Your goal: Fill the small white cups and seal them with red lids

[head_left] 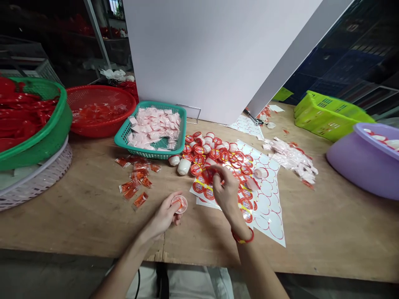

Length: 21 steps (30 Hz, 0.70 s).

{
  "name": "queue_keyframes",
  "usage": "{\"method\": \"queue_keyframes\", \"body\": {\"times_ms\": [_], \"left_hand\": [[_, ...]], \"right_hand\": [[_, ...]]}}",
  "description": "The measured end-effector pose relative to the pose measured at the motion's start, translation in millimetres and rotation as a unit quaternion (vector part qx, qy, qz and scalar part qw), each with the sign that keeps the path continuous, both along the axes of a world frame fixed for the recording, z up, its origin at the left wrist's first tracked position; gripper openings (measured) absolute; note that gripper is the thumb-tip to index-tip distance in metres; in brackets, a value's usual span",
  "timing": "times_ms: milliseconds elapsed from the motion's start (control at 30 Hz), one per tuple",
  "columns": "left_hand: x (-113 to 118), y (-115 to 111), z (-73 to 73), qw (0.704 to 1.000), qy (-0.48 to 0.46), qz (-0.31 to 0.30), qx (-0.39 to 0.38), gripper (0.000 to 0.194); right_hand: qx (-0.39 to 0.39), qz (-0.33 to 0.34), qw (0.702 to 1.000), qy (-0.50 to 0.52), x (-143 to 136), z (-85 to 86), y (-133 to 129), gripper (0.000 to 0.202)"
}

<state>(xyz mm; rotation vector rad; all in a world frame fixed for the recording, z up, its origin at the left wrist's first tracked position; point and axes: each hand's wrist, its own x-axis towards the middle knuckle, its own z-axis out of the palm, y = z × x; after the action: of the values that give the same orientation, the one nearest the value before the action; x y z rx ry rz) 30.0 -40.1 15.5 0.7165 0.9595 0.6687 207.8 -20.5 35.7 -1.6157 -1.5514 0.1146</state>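
Left hand (170, 211) grasping one small cup (183, 209), mouth up, thumb over it, an orange sachet (178, 202) inside. Right hand (226, 187), farther out and to its right, fingers pinched on one red label (208, 174), blurred; a red-and-yellow band (242, 236) on that wrist.

Under and beside the right hand: label sheet (205, 193), rows of round red labels with yellow between. Print present, too small to read. Right of it, one white sheet (272, 203) with red rings.

Left of the left hand, a loose scatter of orange packets (140, 199); overlap, roughly a dozen, exact count unsure.

Beyond the right hand: heap of jars (215, 153), dozens, many red-labelled, wording illegible. Two plain white ones at its left edge.

Beyond the left hand: one teal basket (149, 155) of pale sachets, too many to count. Farther left, one red basket (102, 131) and one green basket (40, 137). Far right of both hands: one purple basin (358, 158), and a lime crate (324, 120) behind it.
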Motion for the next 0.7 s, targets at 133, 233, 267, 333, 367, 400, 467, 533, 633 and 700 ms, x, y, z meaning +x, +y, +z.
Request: {"method": "queue_keyframes", "body": {"times_ms": [133, 233, 267, 333, 367, 400, 467, 533, 633, 700], "left_hand": [[4.0, -2.5, -0.4, 1.000, -0.003, -0.015, 0.013, 0.039], [6.4, -4.4, 0.1, 1.000, -0.014, -0.023, 0.012, 0.034], [6.1, -4.7, 0.9, 0.999, -0.026, -0.021, 0.007, 0.035], [3.5, -5.2, 3.9, 0.997, -0.079, -0.020, -0.011, 0.040], [1.6, -5.6, 5.8, 0.993, -0.117, -0.022, -0.024, 0.044], [-0.5, -6.1, 7.7, 0.987, -0.152, -0.027, -0.036, 0.047], [-4.0, -7.5, 10.8, 0.980, -0.194, -0.032, -0.043, 0.052], [-5.7, -9.0, 11.8, 0.983, -0.178, -0.023, -0.025, 0.056], [-6.2, -9.8, 10.5, 0.993, -0.110, -0.009, 0.037, 0.061], [-6.9, -9.6, 10.1, 0.993, -0.082, -0.023, 0.079, 0.065]], "right_hand": [[-0.106, 0.123, 0.953, 0.256, -30.4, -8.9, -31.8, 0.017], [-0.091, 0.104, 0.952, 0.275, -50.8, -26.9, -44.3, 0.012], [-0.072, 0.086, 0.961, 0.254, -54.7, -31.0, -46.5, 0.010], [-0.031, 0.067, 0.978, 0.195, -57.7, -33.9, -49.6, 0.010], [-0.011, 0.068, 0.983, 0.169, -57.2, -32.7, -51.0, 0.011], [0.006, 0.076, 0.986, 0.149, -56.0, -30.2, -52.6, 0.015], [-0.002, 0.112, 0.986, 0.122, -52.6, -23.1, -57.1, 0.021], [-0.044, 0.153, 0.982, 0.103, -49.9, -16.7, -63.1, 0.022], [-0.063, 0.169, 0.979, 0.093, -48.6, -14.7, -72.6, 0.033], [-0.045, 0.152, 0.981, 0.110, -48.6, -18.0, -77.5, 0.038]]}}
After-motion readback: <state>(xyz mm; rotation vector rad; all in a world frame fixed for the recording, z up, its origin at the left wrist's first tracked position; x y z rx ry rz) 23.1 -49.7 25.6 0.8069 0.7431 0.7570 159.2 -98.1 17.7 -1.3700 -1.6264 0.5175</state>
